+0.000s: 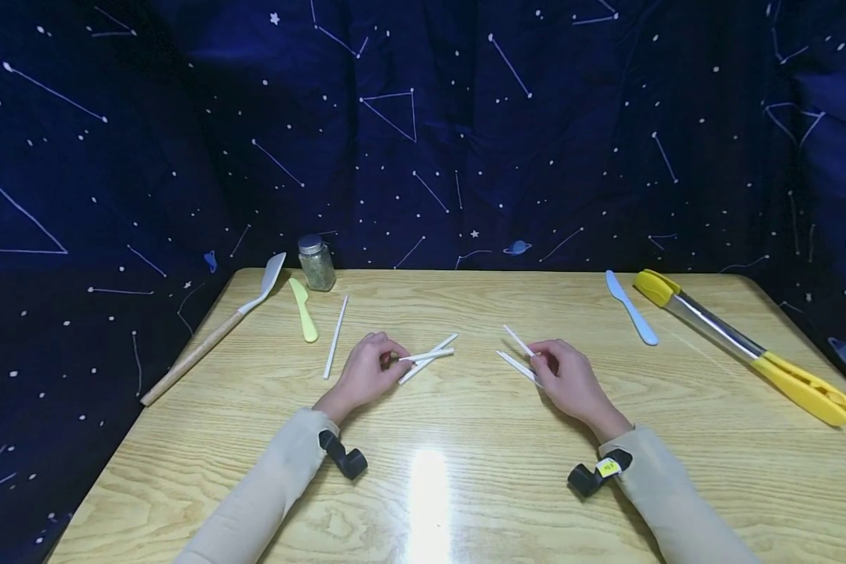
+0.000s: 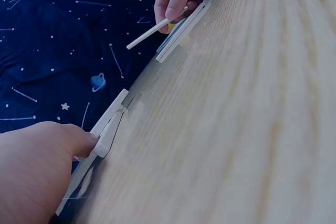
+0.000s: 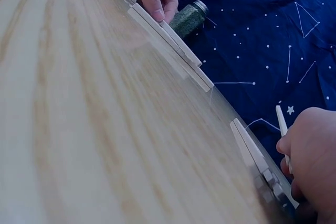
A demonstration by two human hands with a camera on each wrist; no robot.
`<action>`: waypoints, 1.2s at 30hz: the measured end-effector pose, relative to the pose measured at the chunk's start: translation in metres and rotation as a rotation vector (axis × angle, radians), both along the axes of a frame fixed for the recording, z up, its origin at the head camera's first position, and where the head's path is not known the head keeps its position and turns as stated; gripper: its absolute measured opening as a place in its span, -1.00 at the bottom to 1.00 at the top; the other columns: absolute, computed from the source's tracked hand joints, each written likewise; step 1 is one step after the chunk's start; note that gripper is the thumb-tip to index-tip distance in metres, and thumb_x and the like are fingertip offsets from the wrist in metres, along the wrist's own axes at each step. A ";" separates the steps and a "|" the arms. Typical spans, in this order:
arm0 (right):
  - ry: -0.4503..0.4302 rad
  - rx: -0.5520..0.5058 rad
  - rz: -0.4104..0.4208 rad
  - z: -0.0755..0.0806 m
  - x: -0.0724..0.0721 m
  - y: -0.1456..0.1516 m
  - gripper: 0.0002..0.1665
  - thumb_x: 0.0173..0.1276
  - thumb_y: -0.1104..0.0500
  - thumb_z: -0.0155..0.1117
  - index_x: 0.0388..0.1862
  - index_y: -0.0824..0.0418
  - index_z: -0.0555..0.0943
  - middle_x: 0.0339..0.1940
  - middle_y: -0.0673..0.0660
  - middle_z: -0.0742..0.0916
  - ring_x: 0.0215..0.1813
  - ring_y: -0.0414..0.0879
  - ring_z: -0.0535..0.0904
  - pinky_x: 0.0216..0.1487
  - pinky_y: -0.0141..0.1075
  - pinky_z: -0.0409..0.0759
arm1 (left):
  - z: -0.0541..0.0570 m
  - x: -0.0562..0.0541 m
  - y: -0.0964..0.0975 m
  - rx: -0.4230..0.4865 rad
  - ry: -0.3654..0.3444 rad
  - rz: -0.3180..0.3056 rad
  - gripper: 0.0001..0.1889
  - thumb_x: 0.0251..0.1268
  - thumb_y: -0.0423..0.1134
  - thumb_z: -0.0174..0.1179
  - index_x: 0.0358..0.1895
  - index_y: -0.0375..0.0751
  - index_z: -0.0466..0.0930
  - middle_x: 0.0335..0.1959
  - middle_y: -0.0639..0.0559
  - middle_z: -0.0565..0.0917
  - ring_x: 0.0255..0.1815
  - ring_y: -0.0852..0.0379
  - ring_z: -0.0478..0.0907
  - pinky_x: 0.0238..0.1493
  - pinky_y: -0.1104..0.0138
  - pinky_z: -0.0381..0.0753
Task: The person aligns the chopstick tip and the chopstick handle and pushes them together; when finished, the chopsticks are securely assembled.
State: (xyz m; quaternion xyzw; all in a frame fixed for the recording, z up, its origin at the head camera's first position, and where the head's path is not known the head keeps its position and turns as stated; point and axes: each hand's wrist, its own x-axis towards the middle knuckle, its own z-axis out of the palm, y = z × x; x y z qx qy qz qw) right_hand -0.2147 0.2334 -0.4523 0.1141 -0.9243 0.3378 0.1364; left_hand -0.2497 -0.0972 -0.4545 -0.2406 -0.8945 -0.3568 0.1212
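My left hand (image 1: 370,368) pinches one end of a slim white stick (image 1: 437,354) between thumb and fingertips. Under it, a second white stick (image 1: 447,341) lies aslant on the wooden table, crossing the held one in the head view. To the left of this hand rests another white stick (image 1: 335,337). On the right side, my right hand (image 1: 567,380) pinches a white stick (image 1: 516,338), whose free end points up and away from the tabletop in the right wrist view. Close below it, white stick material (image 1: 516,365) lies on the table, partly hidden by the fingers.
A spatula (image 1: 211,345), a yellow knife (image 1: 303,311) and a jar of green flakes (image 1: 316,265) stand or lie at the back left. At the right are a blue knife (image 1: 631,309) and yellow-handled tongs (image 1: 740,345). A starry dark cloth (image 1: 423,196) hangs behind the table.
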 end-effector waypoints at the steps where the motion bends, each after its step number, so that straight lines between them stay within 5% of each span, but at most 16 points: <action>1: 0.005 -0.011 0.001 0.000 0.000 0.000 -0.78 0.35 0.33 0.16 -0.07 0.34 0.62 -0.42 0.10 0.55 -0.41 -0.14 0.37 -0.41 -0.38 0.33 | 0.000 0.000 0.000 0.000 -0.001 0.002 -0.92 0.12 -0.24 0.37 -0.36 -0.17 0.73 -0.61 0.12 0.38 -0.49 0.20 0.25 -0.41 0.39 0.24; 17: 0.094 -0.120 -0.023 -0.003 -0.001 0.001 -0.86 0.32 0.39 0.15 -0.16 0.38 0.56 -0.51 0.08 0.52 -0.50 -0.27 0.32 -0.48 -0.43 0.32 | 0.000 -0.001 0.000 0.118 0.098 0.034 -0.94 0.16 -0.31 0.33 -0.41 -0.20 0.68 -0.58 0.12 0.48 -0.45 0.19 0.38 -0.36 0.39 0.35; 36: 0.097 -0.179 -0.100 0.004 0.003 -0.003 -0.91 0.31 0.36 0.18 -0.24 0.30 0.47 -0.38 0.16 0.64 -0.40 -0.19 0.46 -0.42 -0.50 0.42 | -0.003 0.007 0.007 0.212 0.071 0.028 -0.94 0.16 -0.30 0.34 -0.36 -0.22 0.70 -0.53 0.06 0.62 -0.52 0.24 0.43 -0.46 0.44 0.42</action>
